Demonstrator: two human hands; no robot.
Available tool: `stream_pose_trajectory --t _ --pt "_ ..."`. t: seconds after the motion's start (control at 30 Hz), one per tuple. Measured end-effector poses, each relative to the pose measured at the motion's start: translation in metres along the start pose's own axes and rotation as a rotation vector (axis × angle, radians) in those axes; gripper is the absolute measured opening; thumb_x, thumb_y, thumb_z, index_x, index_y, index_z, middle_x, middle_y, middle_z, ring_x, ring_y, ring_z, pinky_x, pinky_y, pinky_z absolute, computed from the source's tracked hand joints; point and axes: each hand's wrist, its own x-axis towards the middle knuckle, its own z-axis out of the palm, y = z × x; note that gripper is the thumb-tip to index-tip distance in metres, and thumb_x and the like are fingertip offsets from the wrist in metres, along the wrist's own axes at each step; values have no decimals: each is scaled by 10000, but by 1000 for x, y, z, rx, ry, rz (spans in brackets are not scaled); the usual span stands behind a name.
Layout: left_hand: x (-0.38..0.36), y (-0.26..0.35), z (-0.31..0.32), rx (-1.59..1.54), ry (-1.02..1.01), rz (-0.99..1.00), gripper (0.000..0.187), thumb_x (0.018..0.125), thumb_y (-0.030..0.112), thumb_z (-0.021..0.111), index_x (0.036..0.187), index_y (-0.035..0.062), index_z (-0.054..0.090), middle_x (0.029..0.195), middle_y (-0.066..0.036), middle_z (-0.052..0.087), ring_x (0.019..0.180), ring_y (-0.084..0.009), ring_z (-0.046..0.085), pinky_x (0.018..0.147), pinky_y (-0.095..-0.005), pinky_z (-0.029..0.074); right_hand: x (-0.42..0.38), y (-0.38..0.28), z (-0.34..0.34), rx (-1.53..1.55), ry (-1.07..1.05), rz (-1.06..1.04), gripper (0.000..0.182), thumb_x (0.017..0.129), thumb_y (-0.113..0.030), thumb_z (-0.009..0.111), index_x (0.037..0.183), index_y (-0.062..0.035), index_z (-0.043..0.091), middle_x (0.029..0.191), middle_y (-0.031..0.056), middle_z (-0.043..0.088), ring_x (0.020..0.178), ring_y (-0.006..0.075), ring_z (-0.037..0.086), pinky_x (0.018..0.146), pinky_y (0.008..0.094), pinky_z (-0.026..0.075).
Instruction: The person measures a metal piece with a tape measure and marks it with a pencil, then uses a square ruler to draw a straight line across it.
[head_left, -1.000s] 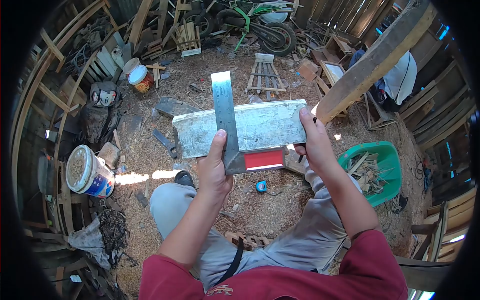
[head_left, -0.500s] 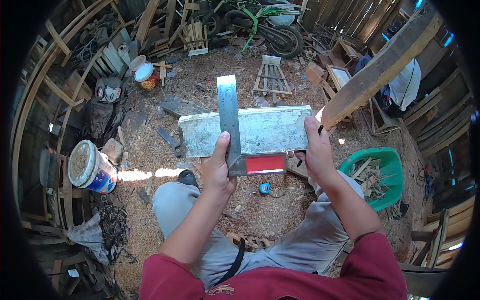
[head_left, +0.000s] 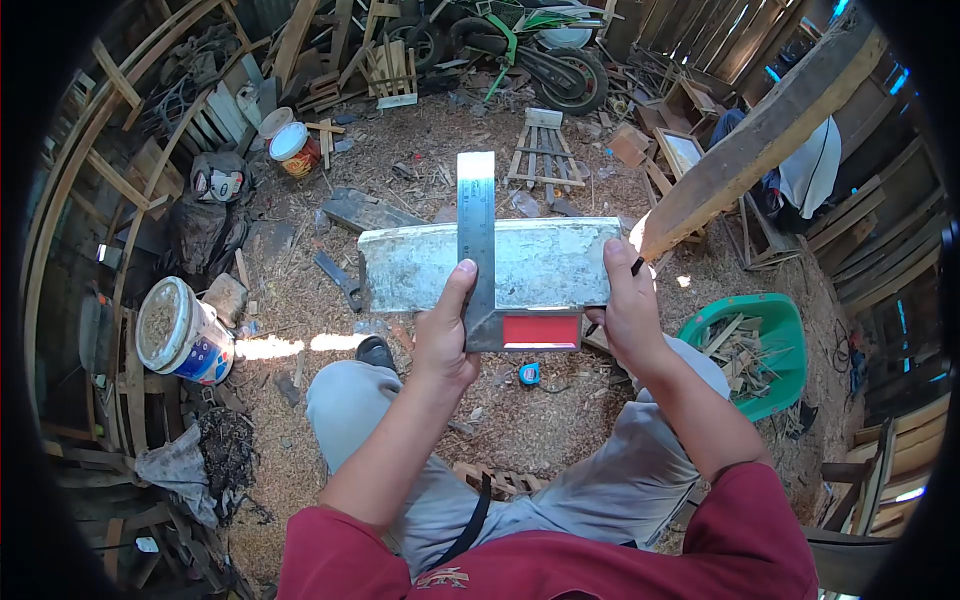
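My left hand [head_left: 446, 325] is closed round a try square, its thumb on the metal blade [head_left: 477, 215]. The square's stock, with a red panel [head_left: 540, 330], lies along the near edge of a worn, pale-painted board [head_left: 555, 262]. The blade crosses the board's face and sticks out past its far edge. At the board's right end, my right hand [head_left: 630, 305] grips it with the thumb on top. A thin dark stick, perhaps a pencil, also sits between the right hand's fingers. Below the board, a blue tape measure [head_left: 529, 373] lies on the ground.
A green tub [head_left: 790, 350] of wood scraps stands at the right, a lidded white bucket [head_left: 170, 325] at the left. A slanting wooden post [head_left: 760, 130] rises at the upper right. Beyond are a small slatted wooden frame [head_left: 545, 150] and a green motorbike [head_left: 510, 45]. Shavings cover the floor.
My left hand and the try square have slid a little to the right along the board. The board's right end and my right hand have shifted slightly.
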Motion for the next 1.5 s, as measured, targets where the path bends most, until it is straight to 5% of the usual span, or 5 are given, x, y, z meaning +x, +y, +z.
stream_pose_trajectory --t 0.23,0.47,0.7,0.83,1.5 --pt "0 -1 5 1 51 37 405 974 304 741 1227 1 647 1119 -99 728 1014 -203 718 941 -368 577 3 -17 -1 -10 -35 63 352 1116 -341 494 1259 -30 573 1048 58 684 848 108 663 687 264 531" --pt "4 -3 4 20 70 99 433 963 320 756 1227 -5 645 1118 -105 725 1009 -204 719 936 -368 583 9 -15 1 -423 131 -251 336 1045 -262 641 1256 -7 586 990 78 621 918 149 616 789 286 491" --pt "17 -4 -8 -49 70 123 435 977 313 737 1246 -13 632 1145 -126 720 1039 -226 718 960 -415 588 0 -53 -16 -998 6 -966 666 685 -346 951 1235 -77 688 1129 106 605 1005 243 618 831 361 526" --pt "15 1 -6 -48 72 117 426 985 304 727 1246 -18 630 1150 -133 719 1052 -238 717 969 -426 586 -7 -52 -12 -1076 -250 -922 677 596 -473 945 1144 -129 746 1108 78 655 916 268 638 838 413 525" --pt "4 13 -6 58 -84 107 401 1058 371 587 1270 32 620 1158 -75 695 1080 -184 675 997 -374 527 -11 -37 1 -1232 -379 -1076 582 726 -376 883 1233 -139 726 1034 21 646 857 218 612 737 384 425"
